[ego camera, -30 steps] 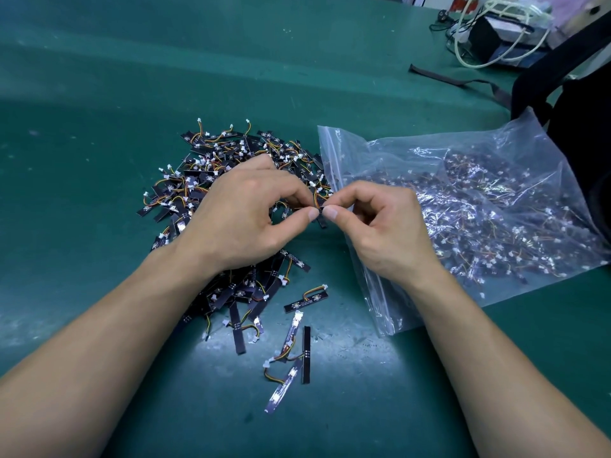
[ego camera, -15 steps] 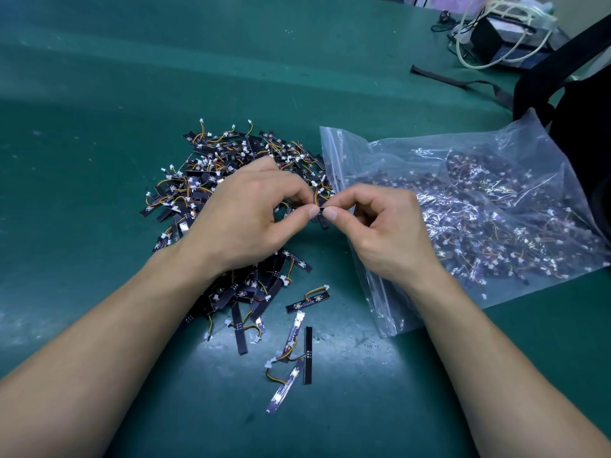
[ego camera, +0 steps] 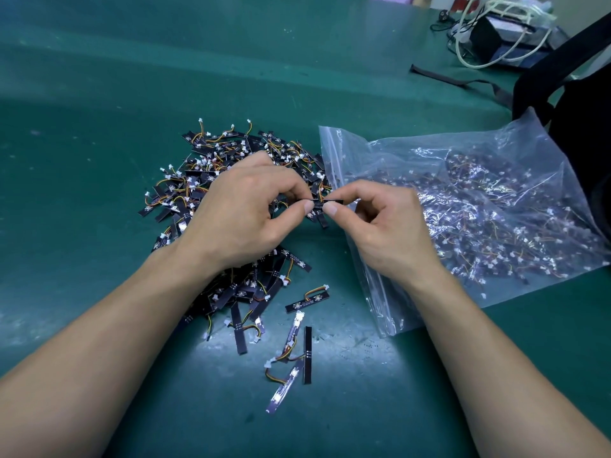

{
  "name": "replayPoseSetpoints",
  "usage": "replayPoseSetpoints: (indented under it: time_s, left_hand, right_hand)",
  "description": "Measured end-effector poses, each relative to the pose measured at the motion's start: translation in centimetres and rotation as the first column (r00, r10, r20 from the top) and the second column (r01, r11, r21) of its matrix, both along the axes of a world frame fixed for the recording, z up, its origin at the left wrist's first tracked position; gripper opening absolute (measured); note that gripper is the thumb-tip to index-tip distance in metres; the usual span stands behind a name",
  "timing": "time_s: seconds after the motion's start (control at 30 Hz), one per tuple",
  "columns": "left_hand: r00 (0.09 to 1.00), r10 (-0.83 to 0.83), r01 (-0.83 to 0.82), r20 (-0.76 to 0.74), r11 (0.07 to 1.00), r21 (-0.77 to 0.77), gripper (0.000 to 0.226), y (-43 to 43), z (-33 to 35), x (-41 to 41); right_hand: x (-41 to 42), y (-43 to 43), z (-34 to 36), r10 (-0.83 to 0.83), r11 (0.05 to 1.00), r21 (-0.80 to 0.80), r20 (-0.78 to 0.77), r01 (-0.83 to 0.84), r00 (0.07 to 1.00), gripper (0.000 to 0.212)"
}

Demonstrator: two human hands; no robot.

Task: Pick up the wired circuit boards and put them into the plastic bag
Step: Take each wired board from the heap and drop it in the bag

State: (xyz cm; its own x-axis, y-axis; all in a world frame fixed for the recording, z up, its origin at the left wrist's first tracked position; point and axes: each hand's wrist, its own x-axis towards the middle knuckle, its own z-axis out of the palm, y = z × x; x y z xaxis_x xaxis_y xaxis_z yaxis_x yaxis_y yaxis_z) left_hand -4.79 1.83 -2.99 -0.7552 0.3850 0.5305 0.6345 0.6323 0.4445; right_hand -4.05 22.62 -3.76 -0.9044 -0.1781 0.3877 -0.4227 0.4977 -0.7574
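A heap of small black wired circuit boards point(ego camera: 211, 180) with orange and yellow leads lies on the green table point(ego camera: 99, 94). Over its right edge my left hand point(ego camera: 244, 213) and my right hand point(ego camera: 383, 226) meet, and both pinch one thin black circuit board point(ego camera: 325, 202) between thumb and forefinger. Right beside them a clear plastic zip bag point(ego camera: 463, 209) lies flat, its mouth toward the heap, holding many such boards. Several loose boards point(ego camera: 305, 300) lie near the table's front.
At the far right sit a black bag with a strap point(ego camera: 582, 104), a black box point(ego camera: 484, 41) and coiled white cable point(ego camera: 509, 34). Bare green table surface stretches to the left and behind the heap.
My thumbs have drawn slightly apart, so more of the pinched board shows between them. Heap and bag lie where they were.
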Motion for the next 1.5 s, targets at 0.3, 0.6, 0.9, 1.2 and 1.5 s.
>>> replayPoseSetpoints:
  time_s: [0.3,0.6,0.9,1.2,1.5]
  left_hand:
    - [1.0,0.004,-0.004,0.008,1.0,-0.005,0.01,-0.01,-0.08,0.01]
    - [1.0,0.009,-0.009,-0.004,1.0,-0.007,0.009,0.0,-0.07,-0.09]
    - [1.0,0.0,0.0,0.011,1.0,-0.011,0.011,-0.01,-0.11,-0.03]
    - [1.0,0.019,-0.019,-0.023,1.0,-0.003,0.01,-0.02,-0.06,0.01]
    - [0.999,0.018,-0.018,-0.034,1.0,-0.007,0.011,0.01,-0.07,0.02]
  right_hand:
    - [-0.09,-0.01,-0.17,0.002,1.0,0.013,-0.016,-0.001,1.0,0.007]
    - [-0.05,-0.17,-0.24,-0.014,1.0,0.002,-0.01,0.014,1.0,0.01]
    - [-0.12,-0.02,-0.1,-0.01,0.999,0.037,-0.034,0.012,0.999,0.011]
    - [0.19,-0.09,0.0,-0.01,1.0,0.02,-0.022,0.011,1.0,0.006]
    - [-0.02,-0.12,-0.03,-0.019,1.0,0.014,-0.029,0.019,0.999,0.012]
